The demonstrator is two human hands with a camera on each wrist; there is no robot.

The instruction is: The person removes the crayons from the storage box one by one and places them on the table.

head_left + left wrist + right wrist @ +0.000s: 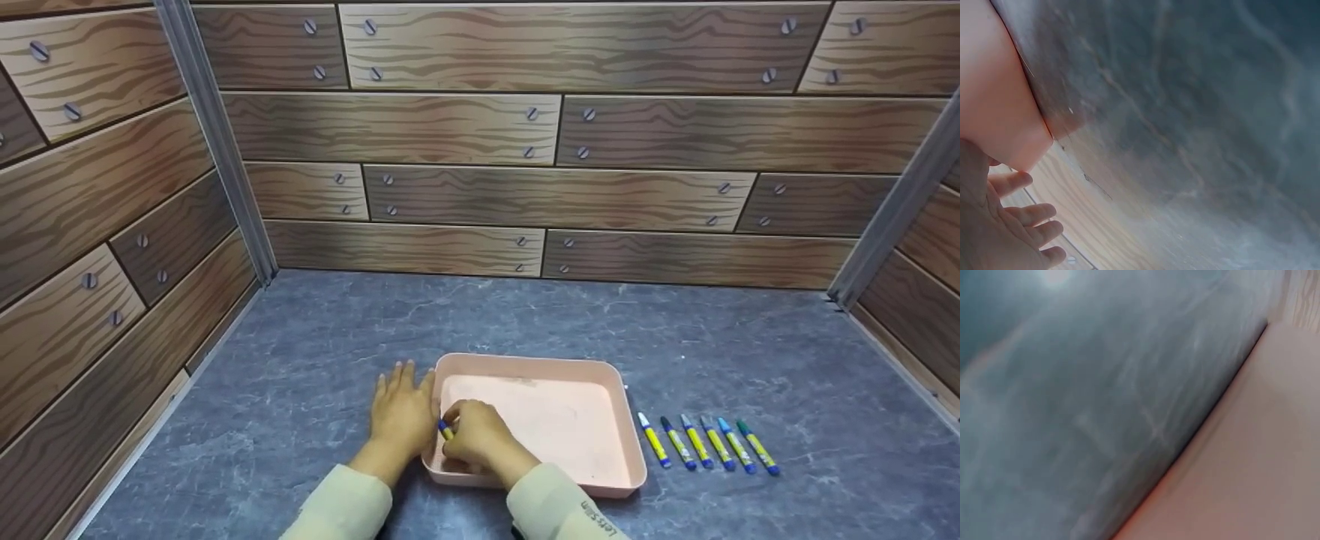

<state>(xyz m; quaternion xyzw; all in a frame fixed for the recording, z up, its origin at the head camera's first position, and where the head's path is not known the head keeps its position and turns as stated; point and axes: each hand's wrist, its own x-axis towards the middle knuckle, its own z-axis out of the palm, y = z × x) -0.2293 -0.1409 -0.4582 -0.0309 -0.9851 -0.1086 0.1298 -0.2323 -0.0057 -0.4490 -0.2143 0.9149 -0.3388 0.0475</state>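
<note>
A shallow pink tray [574, 416] lies on the table in the head view. My left hand [401, 414] rests along the tray's left side, its fingers straight and pointing away from me. In the left wrist view the same hand [1002, 225] is beside the tray's outer wall [999, 107]. Inside the tray, near its left wall, my right hand [484, 435] grips a yellow crayon with a blue end [445, 430]. My fingers hide much of the crayon. The right wrist view shows the tray's pink wall [1247, 455] but no hand.
Right of the tray, several yellow crayons [706, 442] lie in a slanted row, with blue ends toward me and differently coloured tips. Wood-patterned panels [555, 135] close off the back and sides of the dark marbled table [480, 315].
</note>
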